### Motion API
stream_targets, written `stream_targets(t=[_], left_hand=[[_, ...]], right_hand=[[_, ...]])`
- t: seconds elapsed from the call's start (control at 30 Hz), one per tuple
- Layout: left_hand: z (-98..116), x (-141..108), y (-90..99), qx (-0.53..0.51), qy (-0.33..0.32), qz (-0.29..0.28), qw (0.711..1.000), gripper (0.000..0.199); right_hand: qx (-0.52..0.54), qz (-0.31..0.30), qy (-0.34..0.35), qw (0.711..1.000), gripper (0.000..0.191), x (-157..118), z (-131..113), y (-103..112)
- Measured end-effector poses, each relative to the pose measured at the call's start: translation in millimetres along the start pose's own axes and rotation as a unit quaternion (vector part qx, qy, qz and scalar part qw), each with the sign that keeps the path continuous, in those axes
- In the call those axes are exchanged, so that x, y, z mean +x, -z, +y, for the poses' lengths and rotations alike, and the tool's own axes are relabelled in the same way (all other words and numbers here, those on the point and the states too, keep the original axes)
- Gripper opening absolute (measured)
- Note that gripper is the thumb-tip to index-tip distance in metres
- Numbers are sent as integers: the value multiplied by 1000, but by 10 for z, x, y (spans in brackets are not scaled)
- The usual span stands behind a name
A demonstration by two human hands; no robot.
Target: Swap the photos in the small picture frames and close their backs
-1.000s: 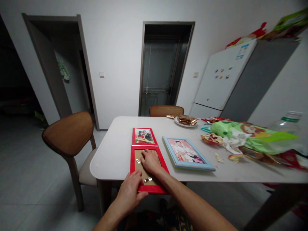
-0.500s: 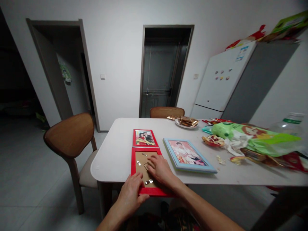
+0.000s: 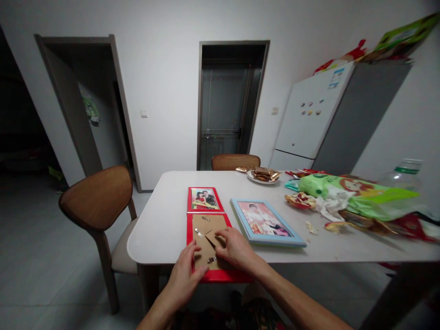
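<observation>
A red double photo frame lies on the white table. Its upper panel shows a photo of two people; the lower panel has a brown backing board with small metal clips facing up. My left hand rests at the lower left edge of the red border, fingers apart and holding nothing. At the middle of the board, my right hand has its fingers curled round a small brown flap, raised with a dark gap beneath. Right of it lies a light blue frame with a picture facing up.
A plate of gold-wrapped packets stands at the table's far edge. On the right are an opened pomegranate, crumpled tissue, a green bag and a clear bottle. Wooden chairs stand left and behind.
My right hand has shifted slightly right and the flap stands higher, with a dark gap now visible. The fingers of my left hand have spread and lifted a little off the frame's edge.
</observation>
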State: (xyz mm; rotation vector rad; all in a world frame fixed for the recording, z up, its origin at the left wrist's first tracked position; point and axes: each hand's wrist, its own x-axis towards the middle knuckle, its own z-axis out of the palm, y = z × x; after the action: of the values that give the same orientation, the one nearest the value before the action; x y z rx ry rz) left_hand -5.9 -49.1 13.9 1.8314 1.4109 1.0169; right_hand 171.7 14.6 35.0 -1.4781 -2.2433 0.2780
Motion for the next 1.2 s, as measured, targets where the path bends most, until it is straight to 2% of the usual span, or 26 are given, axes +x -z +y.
stream_targets(t=[0.1, 0.2, 0.3, 0.37, 0.47, 0.57, 0.7, 0.87, 1.03, 1.13, 1.2], left_hand=[[-30, 113, 14, -108, 25, 56, 992, 38], [-74, 215, 70, -259, 62, 75, 961, 40], [-126, 251, 228, -344, 99, 94, 929, 43], [-187, 244, 390, -349, 122, 119, 921, 43], [-337, 228, 664, -320, 163, 148, 921, 40], [-527, 247, 884, -249, 186, 139, 940, 39], [-724, 311, 1004, -137, 187, 131, 964, 39], [-792, 338, 997, -39, 176, 162, 970, 35], [-723, 287, 981, 76, 137, 214, 964, 35], [-608, 232, 854, 124, 98, 216, 964, 36], [-506, 179, 688, 154, 50, 192, 968, 35]], right_hand=[[9, 17, -4, 1000, 36, 8, -117, 87], [43, 19, 25, 999, 37, 8, -311, 140], [80, 17, 56, 995, 34, 10, -397, 148], [78, 28, 49, 995, 33, 13, -328, 135], [27, 37, 8, 999, 32, 3, -86, 93], [-30, 21, -45, 998, 33, -37, 148, 40], [-71, 15, -70, 995, 30, -79, 250, -11], [-94, 6, -93, 991, 28, -59, 244, -58], [-112, -9, -112, 987, 30, -42, 313, -114], [-113, -10, -119, 986, 33, -31, 334, -132], [-115, -7, -129, 985, 35, -25, 327, -129]])
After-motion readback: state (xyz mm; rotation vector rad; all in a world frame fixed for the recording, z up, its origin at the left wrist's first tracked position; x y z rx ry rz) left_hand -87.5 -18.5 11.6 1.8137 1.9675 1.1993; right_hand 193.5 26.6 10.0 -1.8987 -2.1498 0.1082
